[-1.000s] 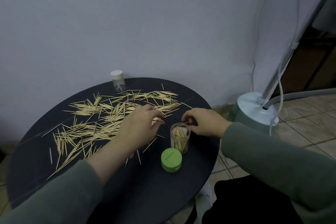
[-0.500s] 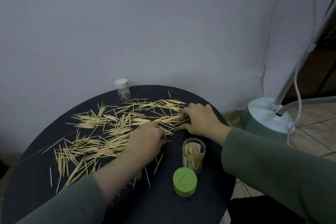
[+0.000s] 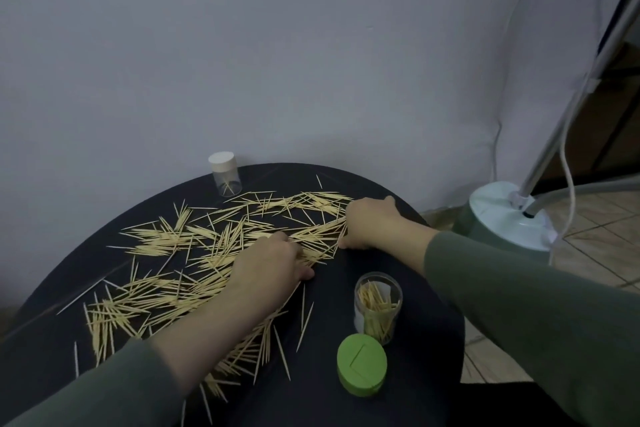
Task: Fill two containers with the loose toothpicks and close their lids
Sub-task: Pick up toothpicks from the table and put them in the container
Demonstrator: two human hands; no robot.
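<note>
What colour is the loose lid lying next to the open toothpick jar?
Green; the lid shows clearly in the head view, beside the open jar.

- Two clear containers: one open (image 3: 377, 308), one capped white (image 3: 225, 174)
- One loose green lid (image 3: 362, 368)
- Two hands: left (image 3: 270, 265), right (image 3: 372, 224)
- Toothpicks (image 3: 166, 243): too many to count

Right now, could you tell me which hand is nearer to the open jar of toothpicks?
Left, narrowly. The left hand rests on the toothpicks just up and left of the open jar. The right hand sits farther back, beyond the jar toward the wall.
</note>
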